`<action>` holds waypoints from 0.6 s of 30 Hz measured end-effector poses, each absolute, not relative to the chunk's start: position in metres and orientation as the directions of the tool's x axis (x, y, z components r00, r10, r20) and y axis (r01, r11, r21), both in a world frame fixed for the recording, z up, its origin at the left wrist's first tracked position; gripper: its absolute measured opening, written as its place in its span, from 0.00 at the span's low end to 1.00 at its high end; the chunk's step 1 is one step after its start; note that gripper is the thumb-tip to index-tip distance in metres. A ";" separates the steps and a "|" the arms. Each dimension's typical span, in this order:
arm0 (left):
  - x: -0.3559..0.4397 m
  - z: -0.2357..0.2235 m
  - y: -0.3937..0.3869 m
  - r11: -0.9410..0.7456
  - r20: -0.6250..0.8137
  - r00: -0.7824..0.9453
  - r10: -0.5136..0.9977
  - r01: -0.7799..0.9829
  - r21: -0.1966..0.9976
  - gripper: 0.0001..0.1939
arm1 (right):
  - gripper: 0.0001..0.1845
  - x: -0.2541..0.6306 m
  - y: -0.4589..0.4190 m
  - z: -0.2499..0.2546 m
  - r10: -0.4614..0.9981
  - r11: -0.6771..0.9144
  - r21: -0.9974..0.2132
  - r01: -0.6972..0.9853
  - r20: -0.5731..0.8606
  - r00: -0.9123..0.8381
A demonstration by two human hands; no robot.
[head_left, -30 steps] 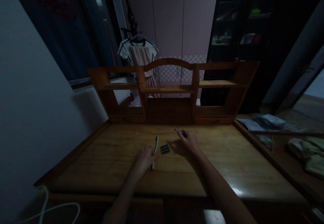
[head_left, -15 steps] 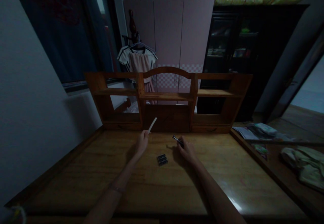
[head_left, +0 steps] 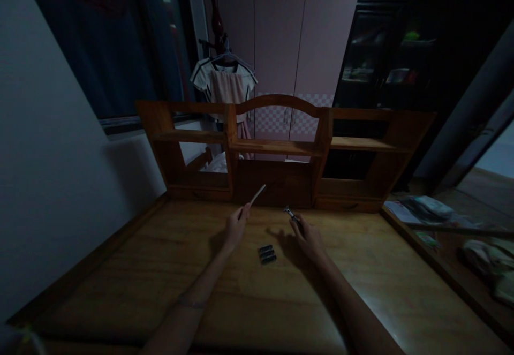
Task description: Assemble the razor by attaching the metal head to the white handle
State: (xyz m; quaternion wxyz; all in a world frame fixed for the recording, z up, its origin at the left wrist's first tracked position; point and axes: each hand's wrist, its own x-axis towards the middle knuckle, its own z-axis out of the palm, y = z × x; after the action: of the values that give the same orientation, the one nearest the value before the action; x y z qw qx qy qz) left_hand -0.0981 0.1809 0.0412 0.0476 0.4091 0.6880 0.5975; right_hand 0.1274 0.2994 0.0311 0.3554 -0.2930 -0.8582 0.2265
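My left hand (head_left: 236,226) is closed around one end of a thin, pale, flat stick (head_left: 257,195), which points up and to the right. My right hand (head_left: 308,234) grips the dark handle of a small tool with a shiny metal head (head_left: 289,213); its exact kind is too dim to make out. Both hands are raised a little above the wooden desk (head_left: 225,301), apart from each other. Between and below them, a small set of dark cylinders resembling batteries (head_left: 267,254) lies side by side on the desktop.
A wooden shelf unit (head_left: 277,147) runs along the desk's far edge. On the right, papers (head_left: 421,209) and a pale cloth item (head_left: 492,264) lie on a lower surface. A wall (head_left: 52,183) borders the left. Clothes (head_left: 225,82) hang behind the shelves.
The view has tilted down and turned slightly left. The pale stick leans further right, and the tool's metal head has turned more upward. Both hands keep their hold; the dark cylinders stay put.
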 end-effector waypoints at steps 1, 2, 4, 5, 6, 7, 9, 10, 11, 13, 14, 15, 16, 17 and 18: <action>-0.096 0.041 0.180 -0.044 0.443 -0.634 0.634 0.543 0.839 0.24 | 0.17 0.128 0.299 0.031 0.673 0.724 -0.584 0.367 0.484 -0.559; -0.093 0.041 0.179 -0.039 0.454 -0.605 0.654 0.573 0.819 0.24 | 0.17 0.128 0.299 0.030 0.680 0.723 -0.569 0.390 0.490 -0.545; -0.086 0.041 0.177 -0.034 0.456 -0.538 0.709 0.620 0.784 0.23 | 0.18 0.129 0.299 0.030 0.684 0.725 -0.544 0.422 0.504 -0.527; -0.083 0.040 0.176 -0.037 0.449 -0.502 0.739 0.636 0.771 0.23 | 0.19 0.129 0.299 0.030 0.683 0.728 -0.536 0.429 0.511 -0.521; -0.080 0.040 0.176 -0.043 0.440 -0.467 0.767 0.647 0.761 0.23 | 0.19 0.129 0.298 0.030 0.682 0.729 -0.532 0.430 0.516 -0.518; -0.077 0.039 0.175 -0.052 0.432 -0.435 0.790 0.654 0.754 0.23 | 0.20 0.130 0.297 0.030 0.681 0.730 -0.531 0.430 0.518 -0.517; -0.073 0.038 0.175 -0.078 0.420 -0.385 0.822 0.655 0.752 0.21 | 0.20 0.130 0.296 0.031 0.685 0.727 -0.532 0.434 0.517 -0.514; -0.072 0.038 0.175 -0.092 0.417 -0.367 0.832 0.649 0.755 0.21 | 0.20 0.131 0.295 0.032 0.686 0.726 -0.531 0.437 0.517 -0.512; -0.070 0.037 0.175 -0.105 0.413 -0.351 0.840 0.642 0.759 0.20 | 0.20 0.131 0.295 0.033 0.687 0.726 -0.528 0.441 0.517 -0.511; -0.069 0.037 0.176 -0.121 0.405 -0.329 0.853 0.629 0.768 0.20 | 0.19 0.132 0.294 0.034 0.683 0.730 -0.515 0.450 0.522 -0.510; -0.068 0.037 0.176 -0.126 0.402 -0.323 0.857 0.624 0.771 0.20 | 0.19 0.133 0.294 0.035 0.679 0.733 -0.508 0.452 0.525 -0.512; -0.068 0.037 0.176 -0.130 0.402 -0.318 0.859 0.622 0.772 0.20 | 0.20 0.134 0.294 0.036 0.676 0.737 -0.501 0.454 0.528 -0.514; -0.068 0.036 0.176 -0.134 0.401 -0.314 0.861 0.620 0.773 0.20 | 0.20 0.134 0.294 0.037 0.674 0.739 -0.497 0.455 0.530 -0.514; -0.067 0.036 0.176 -0.137 0.401 -0.311 0.861 0.618 0.774 0.21 | 0.20 0.135 0.294 0.037 0.673 0.739 -0.495 0.456 0.531 -0.514; -0.067 0.036 0.176 -0.140 0.401 -0.311 0.861 0.614 0.777 0.21 | 0.21 0.136 0.294 0.039 0.673 0.739 -0.498 0.454 0.531 -0.515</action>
State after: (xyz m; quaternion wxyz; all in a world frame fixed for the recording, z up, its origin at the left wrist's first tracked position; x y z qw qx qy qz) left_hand -0.0667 0.1764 0.0357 0.1259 0.5732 0.6435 0.4914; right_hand 0.1358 0.2942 0.0385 0.3667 -0.3287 -0.8574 0.1496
